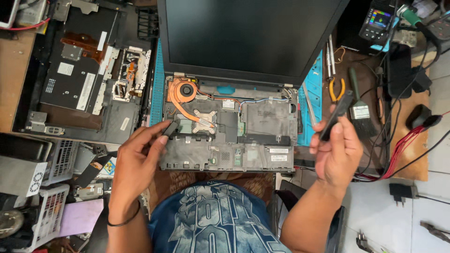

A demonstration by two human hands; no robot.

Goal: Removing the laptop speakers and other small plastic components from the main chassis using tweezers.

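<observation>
— Laptop chassis (225, 140), stripped of its keyboard, is seen lying open on a blue mat (157, 89), with the dark screen (248, 33) raised behind it. What is held by the hands?

— A small black part (171, 127) is pinched between thumb and fingers of the left hand (136, 161) at the chassis's left edge, just beside the copper heat pipe (185, 110) and round fan (183, 90). What kind of part it is cannot be made out. A slim black bar (336, 114) is gripped by the right hand (335, 152), raised clear of the chassis on its right; its lower end is covered by the fingers.

— And around them?

— A removed palm-rest panel (79, 79) is laid at the left, partly cut off by the frame's edge. Yellow-handled pliers (336, 89) and a brush (358, 105) are seen at the right, tangled cables beyond
</observation>
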